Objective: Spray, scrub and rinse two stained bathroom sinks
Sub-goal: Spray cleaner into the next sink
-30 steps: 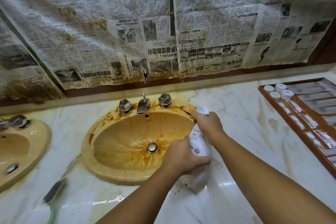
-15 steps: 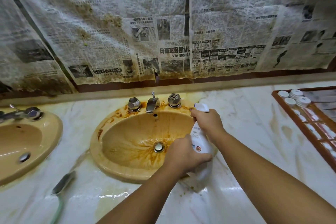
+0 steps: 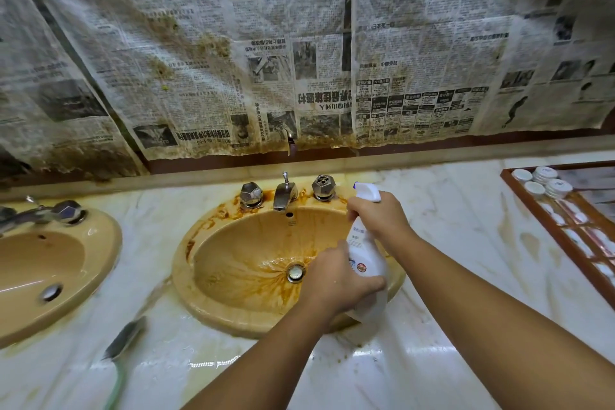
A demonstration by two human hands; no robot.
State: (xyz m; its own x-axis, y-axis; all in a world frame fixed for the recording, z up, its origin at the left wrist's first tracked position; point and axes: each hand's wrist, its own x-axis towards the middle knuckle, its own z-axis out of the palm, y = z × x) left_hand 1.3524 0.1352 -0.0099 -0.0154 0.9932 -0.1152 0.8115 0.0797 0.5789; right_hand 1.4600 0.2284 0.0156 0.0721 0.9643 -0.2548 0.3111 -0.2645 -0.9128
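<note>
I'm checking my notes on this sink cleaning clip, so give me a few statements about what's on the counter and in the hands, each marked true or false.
1. Both hands hold the spray bottle. True: right hand at the trigger, left hand on the body.
2. The stained sink has rust-coloured streaks around its drain. True.
3. The brush lies inside the stained sink. False: it lies on the counter, between the two sinks.
4. The wall behind is bare tile. False: newspaper covers it.

two bare forearms enter from the near edge, no sleeves, watch or rings in sight. the left hand (image 3: 336, 280) and right hand (image 3: 379, 215) wear no gloves. fingers are short-nailed where they show; wrists are unadorned.
</note>
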